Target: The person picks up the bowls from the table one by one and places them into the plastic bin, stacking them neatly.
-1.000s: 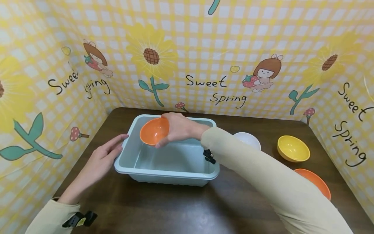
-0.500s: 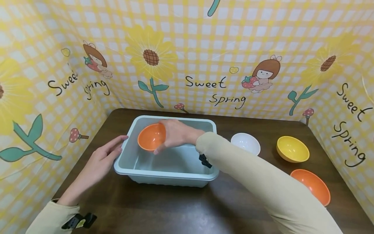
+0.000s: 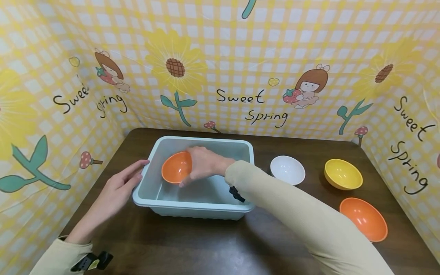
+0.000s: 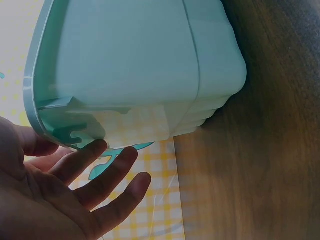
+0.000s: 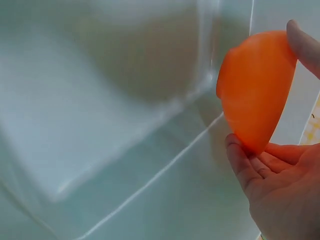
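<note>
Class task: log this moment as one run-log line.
right hand: grips orange bowl, tilted, inside tub | left hand: open, at tub's left rim | table: white, yellow, orange bowls

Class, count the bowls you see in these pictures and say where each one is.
4. An orange bowl held by the right hand inside the tub; white bowl, yellow bowl and second orange bowl on the table.

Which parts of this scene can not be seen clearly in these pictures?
- Head view: the right hand hides the back of the orange plastic bowl it holds; whether the bowl touches the floor of the pale blue plastic tub is unclear.
- Right wrist view: the tub interior is blurred and the palm is cut off by the frame edge.
- Left wrist view: the left hand is cut off by the edge; fingertip contact with the tub is unclear.
</note>
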{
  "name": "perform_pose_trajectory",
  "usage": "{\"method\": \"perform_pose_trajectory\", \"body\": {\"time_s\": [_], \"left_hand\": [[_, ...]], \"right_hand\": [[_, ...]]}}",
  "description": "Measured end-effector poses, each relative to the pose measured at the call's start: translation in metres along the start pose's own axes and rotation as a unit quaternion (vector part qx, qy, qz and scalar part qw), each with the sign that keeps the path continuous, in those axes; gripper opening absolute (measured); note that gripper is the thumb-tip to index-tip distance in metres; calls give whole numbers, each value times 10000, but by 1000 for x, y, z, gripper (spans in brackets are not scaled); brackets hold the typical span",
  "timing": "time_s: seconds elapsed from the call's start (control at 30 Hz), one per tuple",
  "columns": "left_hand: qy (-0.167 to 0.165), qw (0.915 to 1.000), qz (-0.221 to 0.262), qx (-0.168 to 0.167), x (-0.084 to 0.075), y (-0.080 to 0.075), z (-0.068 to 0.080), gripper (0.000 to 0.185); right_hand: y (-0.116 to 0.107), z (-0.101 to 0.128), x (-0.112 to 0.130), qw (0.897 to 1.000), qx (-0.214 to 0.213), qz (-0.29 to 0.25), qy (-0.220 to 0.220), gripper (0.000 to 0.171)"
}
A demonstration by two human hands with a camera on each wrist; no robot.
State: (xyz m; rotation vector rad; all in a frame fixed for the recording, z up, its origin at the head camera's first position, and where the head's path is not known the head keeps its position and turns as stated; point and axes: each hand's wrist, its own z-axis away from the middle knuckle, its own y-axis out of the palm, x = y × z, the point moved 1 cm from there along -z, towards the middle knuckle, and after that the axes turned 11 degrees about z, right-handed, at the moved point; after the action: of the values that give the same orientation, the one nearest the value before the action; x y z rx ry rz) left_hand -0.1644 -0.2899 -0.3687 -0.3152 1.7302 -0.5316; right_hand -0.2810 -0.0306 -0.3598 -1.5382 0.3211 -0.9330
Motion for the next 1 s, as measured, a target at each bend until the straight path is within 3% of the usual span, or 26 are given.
{"method": "perform_pose_trajectory", "body": {"time_s": [0.63, 1.0], "left_hand": [[-146, 9999, 13, 78, 0, -2, 0, 48], [-48, 10000, -69, 25, 1, -1, -1, 46]], "right_hand": [[17, -3, -1, 9991, 92, 291, 291, 84], [22, -3, -1, 9968, 421, 446, 515, 81]]}}
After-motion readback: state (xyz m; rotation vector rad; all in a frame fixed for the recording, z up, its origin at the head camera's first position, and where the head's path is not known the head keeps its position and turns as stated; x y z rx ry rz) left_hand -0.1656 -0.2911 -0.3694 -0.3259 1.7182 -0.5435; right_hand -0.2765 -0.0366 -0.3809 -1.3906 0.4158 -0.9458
